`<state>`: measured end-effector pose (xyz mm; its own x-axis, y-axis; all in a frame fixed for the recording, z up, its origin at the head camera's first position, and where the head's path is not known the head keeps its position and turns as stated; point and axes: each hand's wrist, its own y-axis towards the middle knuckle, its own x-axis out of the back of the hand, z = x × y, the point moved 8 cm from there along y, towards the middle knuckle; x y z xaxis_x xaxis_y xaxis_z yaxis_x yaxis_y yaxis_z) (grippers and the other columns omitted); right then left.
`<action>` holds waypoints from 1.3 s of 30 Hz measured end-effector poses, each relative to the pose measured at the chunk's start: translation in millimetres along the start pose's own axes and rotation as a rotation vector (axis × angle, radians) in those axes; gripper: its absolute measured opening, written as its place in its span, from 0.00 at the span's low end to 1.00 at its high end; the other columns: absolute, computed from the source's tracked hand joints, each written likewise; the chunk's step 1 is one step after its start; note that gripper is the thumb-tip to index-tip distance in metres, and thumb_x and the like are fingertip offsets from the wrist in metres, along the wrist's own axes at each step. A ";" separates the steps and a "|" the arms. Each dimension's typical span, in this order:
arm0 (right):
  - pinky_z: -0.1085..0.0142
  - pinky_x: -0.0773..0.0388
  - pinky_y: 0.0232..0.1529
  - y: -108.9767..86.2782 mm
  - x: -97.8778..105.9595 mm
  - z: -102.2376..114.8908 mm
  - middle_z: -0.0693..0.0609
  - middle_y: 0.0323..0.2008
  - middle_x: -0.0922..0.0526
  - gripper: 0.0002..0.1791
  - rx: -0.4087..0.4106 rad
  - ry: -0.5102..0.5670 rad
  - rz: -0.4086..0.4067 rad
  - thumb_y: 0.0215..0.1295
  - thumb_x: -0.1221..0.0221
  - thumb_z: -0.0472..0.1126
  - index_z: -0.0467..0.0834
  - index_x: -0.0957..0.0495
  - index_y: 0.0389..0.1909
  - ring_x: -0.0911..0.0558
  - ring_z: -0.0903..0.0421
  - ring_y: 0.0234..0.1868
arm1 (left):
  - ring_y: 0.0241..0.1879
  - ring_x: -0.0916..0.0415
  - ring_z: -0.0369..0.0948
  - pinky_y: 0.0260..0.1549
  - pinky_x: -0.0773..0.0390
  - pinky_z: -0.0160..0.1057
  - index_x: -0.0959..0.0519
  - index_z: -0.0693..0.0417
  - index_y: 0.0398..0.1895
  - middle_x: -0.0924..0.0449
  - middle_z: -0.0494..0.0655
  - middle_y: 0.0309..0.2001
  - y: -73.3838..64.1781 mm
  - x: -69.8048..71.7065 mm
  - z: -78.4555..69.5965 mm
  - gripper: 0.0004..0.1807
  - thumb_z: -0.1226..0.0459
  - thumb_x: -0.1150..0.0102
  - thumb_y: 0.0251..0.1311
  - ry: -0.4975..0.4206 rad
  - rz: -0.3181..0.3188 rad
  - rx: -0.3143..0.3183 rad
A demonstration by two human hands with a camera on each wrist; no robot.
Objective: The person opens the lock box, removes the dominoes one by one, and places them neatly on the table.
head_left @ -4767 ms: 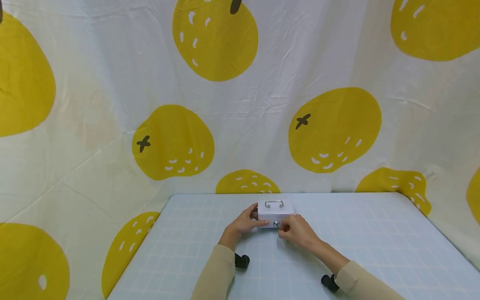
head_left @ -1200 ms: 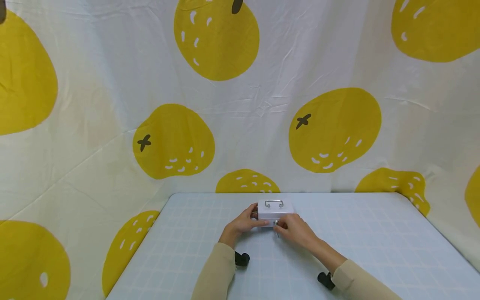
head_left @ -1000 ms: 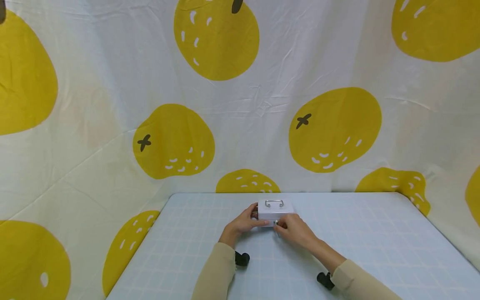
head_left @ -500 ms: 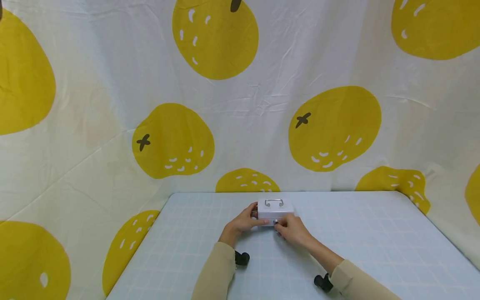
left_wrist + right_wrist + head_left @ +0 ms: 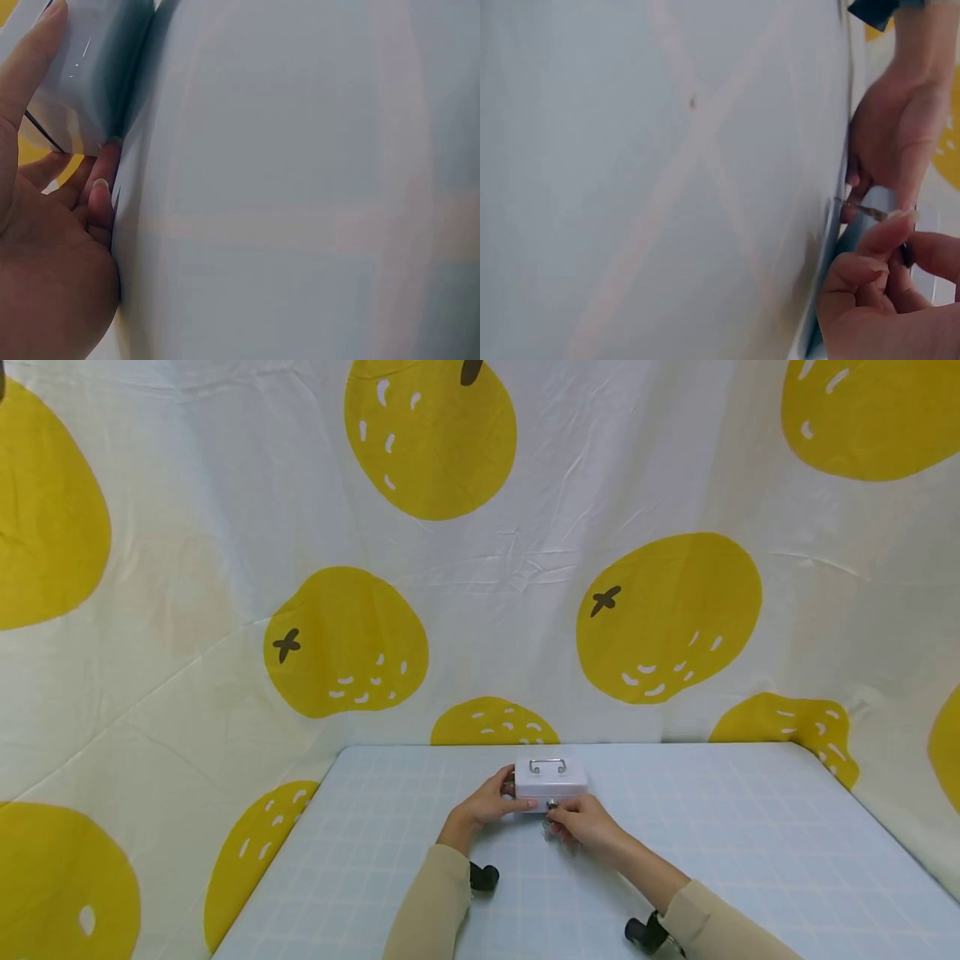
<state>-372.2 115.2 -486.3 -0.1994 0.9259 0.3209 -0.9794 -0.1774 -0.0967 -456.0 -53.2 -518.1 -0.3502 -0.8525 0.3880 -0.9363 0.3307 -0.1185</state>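
A small white cash box (image 5: 551, 783) with a wire handle (image 5: 547, 762) on its lid stands near the table's far edge, lid down. My left hand (image 5: 486, 804) grips its left side, thumb laid along the front face. In the left wrist view, the fingers of that hand reach behind the box (image 5: 82, 82). At the round lock (image 5: 552, 805) on the front, my right hand (image 5: 588, 822) pinches a key between thumb and forefinger; the fingers mostly hide it. Small metal pieces (image 5: 548, 831) dangle below the fingertips, and a thin metal strip (image 5: 870, 213) shows in the right wrist view.
A pale blue checked cloth covers the table (image 5: 375, 877). Behind it hangs a white curtain (image 5: 495, 635) printed with yellow fruit, meeting the table's far edge. Black wrist cameras sit below the left (image 5: 484, 877) and right (image 5: 645, 933) sleeves.
My right hand has turned and dropped slightly at the lock, showing more of it. The dangling metal pieces now show below the fingers. My left hand and the box stay put.
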 end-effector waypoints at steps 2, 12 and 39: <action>0.67 0.32 0.24 -0.1 -1.0 -4.7 0.51 0.23 0.21 0.14 -0.044 0.067 0.011 0.74 0.43 0.38 0.30 0.16 0.36 0.28 0.59 0.22 | 0.56 0.28 0.44 0.59 0.28 0.50 0.38 0.47 0.78 0.25 0.45 0.61 -0.3 0.0 -0.1 0.54 0.48 0.20 0.49 0.001 -0.002 0.003; 0.70 0.36 0.28 -0.7 -11.6 -19.0 0.51 0.29 0.24 0.14 -0.209 0.495 0.091 0.78 0.50 0.37 0.29 0.23 0.47 0.29 0.60 0.27 | 0.55 0.28 0.44 0.60 0.28 0.52 0.39 0.48 0.78 0.24 0.45 0.61 -1.1 -0.2 -1.1 0.54 0.49 0.19 0.49 0.000 0.001 -0.006; 0.63 0.28 0.28 -7.6 18.8 0.3 0.47 0.27 0.19 0.12 0.027 -0.177 -0.131 0.73 0.42 0.40 0.37 0.16 0.35 0.25 0.56 0.25 | 0.55 0.29 0.46 0.58 0.30 0.51 0.39 0.49 0.77 0.25 0.47 0.60 -0.4 0.4 -0.2 0.52 0.54 0.20 0.51 -0.011 -0.009 0.000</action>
<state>-368.5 133.8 -479.3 -0.0709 0.8692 0.4894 -0.9973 -0.0705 -0.0193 -455.8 -53.6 -517.7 -0.3418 -0.8599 0.3792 -0.9395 0.3229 -0.1145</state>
